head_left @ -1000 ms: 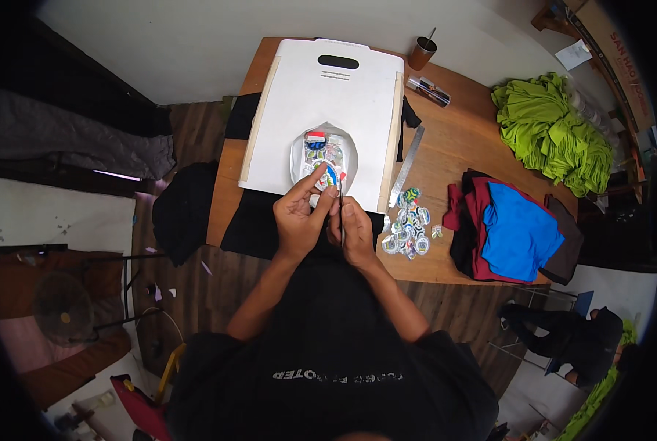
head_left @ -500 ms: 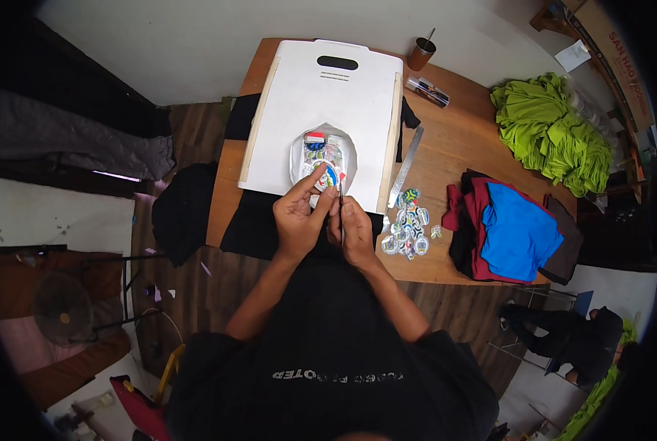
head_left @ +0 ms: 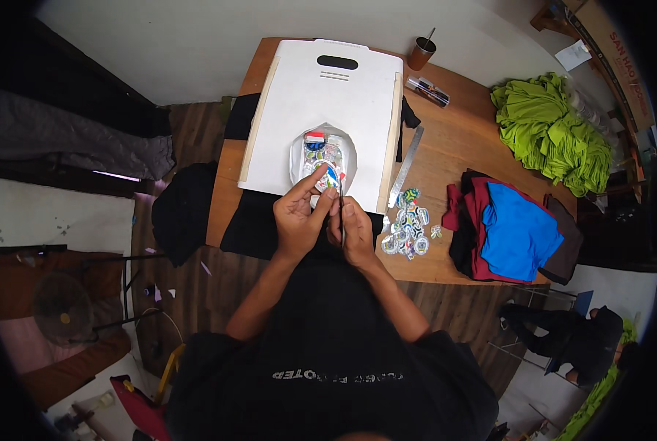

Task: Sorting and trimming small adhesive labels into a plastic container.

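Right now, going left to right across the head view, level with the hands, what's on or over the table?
Left hand, right hand, pile of patterned cutouts, small lone cutout, folded cloth stack.

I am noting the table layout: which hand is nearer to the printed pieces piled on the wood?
Right. The right hand is just left of the printed pieces; the left hand is farther left, beyond the right hand.
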`<act>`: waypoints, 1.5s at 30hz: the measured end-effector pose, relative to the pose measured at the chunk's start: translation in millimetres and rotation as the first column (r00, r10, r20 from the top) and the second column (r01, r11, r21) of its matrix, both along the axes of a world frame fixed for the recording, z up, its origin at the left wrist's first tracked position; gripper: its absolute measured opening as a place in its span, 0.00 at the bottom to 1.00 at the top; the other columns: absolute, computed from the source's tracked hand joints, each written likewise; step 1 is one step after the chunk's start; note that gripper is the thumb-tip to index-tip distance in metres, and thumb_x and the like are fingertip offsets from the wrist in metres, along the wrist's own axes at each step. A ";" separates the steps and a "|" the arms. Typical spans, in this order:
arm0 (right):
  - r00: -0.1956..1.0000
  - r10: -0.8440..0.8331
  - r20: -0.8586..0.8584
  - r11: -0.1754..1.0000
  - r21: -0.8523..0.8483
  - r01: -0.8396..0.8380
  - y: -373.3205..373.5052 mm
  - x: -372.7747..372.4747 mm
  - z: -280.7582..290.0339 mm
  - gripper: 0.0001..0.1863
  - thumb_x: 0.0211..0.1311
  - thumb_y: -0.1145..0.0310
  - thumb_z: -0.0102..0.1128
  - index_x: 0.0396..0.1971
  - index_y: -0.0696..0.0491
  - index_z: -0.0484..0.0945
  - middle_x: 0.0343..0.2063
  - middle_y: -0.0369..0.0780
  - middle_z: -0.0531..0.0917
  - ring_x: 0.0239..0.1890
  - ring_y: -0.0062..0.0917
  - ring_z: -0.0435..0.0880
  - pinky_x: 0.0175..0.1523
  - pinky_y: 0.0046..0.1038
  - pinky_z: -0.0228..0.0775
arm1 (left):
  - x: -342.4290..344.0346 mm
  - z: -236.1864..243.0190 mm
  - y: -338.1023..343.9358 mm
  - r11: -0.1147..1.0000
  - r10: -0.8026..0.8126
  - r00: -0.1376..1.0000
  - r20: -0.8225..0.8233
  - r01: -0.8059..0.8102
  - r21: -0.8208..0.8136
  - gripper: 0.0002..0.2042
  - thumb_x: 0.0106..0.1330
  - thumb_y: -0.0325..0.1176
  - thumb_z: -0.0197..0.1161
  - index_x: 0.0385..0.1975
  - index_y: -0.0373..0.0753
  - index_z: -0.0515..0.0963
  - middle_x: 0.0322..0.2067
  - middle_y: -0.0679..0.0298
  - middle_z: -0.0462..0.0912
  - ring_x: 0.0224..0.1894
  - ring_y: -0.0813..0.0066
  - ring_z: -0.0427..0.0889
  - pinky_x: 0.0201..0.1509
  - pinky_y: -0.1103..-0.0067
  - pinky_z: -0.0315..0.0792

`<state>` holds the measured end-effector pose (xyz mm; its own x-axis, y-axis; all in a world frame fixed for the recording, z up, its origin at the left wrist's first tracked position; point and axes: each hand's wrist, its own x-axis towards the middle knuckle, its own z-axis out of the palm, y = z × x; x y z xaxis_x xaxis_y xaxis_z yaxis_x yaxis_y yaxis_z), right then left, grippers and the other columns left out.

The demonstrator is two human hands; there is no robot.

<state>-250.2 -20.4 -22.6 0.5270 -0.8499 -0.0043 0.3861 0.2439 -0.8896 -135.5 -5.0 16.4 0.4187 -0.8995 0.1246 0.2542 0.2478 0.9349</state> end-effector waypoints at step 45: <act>0.997 0.067 -0.037 0.998 -0.007 -0.067 5.6 -1.6 -2.7 0.21 0.77 0.51 0.34 0.38 0.55 0.68 0.12 0.31 0.65 0.13 0.12 0.59 0.19 0.15 0.50 | -1.3 -2.2 -2.1 0.979 0.188 0.972 0.140 -0.174 -0.107 0.17 0.62 0.14 0.61 0.51 0.21 0.74 0.44 0.54 0.79 0.46 0.76 0.79 0.51 0.83 0.74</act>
